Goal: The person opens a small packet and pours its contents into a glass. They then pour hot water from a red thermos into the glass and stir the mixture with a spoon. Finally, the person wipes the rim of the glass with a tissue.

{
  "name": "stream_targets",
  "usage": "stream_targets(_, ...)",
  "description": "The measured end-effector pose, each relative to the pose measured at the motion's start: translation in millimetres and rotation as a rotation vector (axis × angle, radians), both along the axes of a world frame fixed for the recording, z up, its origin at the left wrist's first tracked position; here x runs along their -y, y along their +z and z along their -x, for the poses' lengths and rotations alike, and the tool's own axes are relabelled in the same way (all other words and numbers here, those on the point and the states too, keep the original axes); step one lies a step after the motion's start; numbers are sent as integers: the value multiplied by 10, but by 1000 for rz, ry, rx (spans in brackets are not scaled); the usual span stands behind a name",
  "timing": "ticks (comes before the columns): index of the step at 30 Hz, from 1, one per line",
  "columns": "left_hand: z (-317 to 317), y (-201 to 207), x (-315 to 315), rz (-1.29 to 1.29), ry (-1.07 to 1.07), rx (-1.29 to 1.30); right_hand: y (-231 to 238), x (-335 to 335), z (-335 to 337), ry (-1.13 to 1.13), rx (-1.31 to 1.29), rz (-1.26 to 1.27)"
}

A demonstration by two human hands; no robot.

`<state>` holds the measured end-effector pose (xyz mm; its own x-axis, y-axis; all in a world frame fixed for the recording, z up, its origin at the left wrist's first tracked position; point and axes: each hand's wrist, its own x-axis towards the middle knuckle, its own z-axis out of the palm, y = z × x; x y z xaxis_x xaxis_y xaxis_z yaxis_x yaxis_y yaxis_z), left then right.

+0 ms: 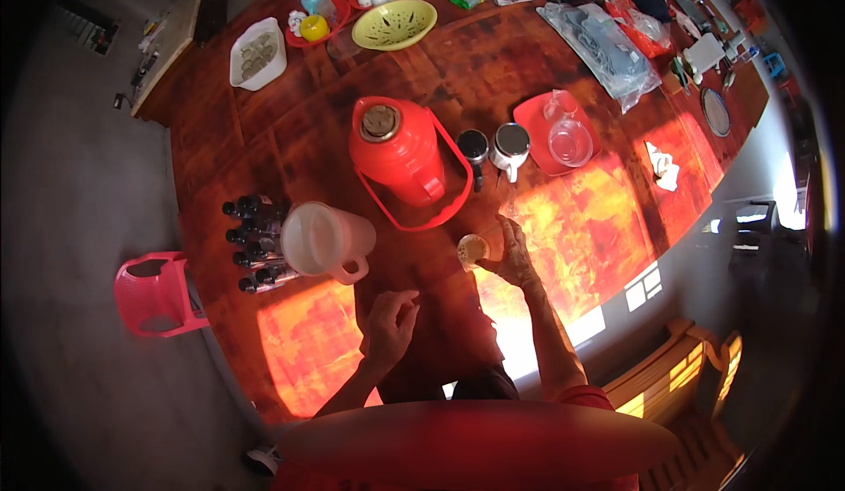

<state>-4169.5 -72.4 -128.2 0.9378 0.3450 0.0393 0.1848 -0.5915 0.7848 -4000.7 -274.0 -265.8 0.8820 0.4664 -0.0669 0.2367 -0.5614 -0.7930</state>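
My right hand [514,260] is closed around a see-through cup [473,248] near the table's front edge. Its round end is pale and speckled; I cannot tell whether that is the cup's base or something inside. My left hand [390,326] hovers lower left, fingers loosely bent and apart, with nothing visible in it. Beyond the hands stands a red thermos flask [400,161] with a cork stopper [381,122] in its top. To the flask's right are a dark-topped mug [473,145] and a white mug [510,142]. A frosted pitcher [321,238] stands left of the cup.
Several dark-capped bottles [260,243] cluster left of the pitcher. A red tray [537,121] bears clear cups. Farther back are a yellow colander [394,25], a white tub [259,54] and plastic bags [598,47]. A pink chair [158,294] and a wooden bench [669,372] flank the table.
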Motion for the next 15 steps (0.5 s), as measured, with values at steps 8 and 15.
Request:
stream_targets(8, 669, -341, 294, 154, 33, -245, -216, -194, 205, 140, 36, 113)
stream_targets(15, 637, -371, 386, 232, 56, -298, -195, -197, 218, 161, 109, 120)
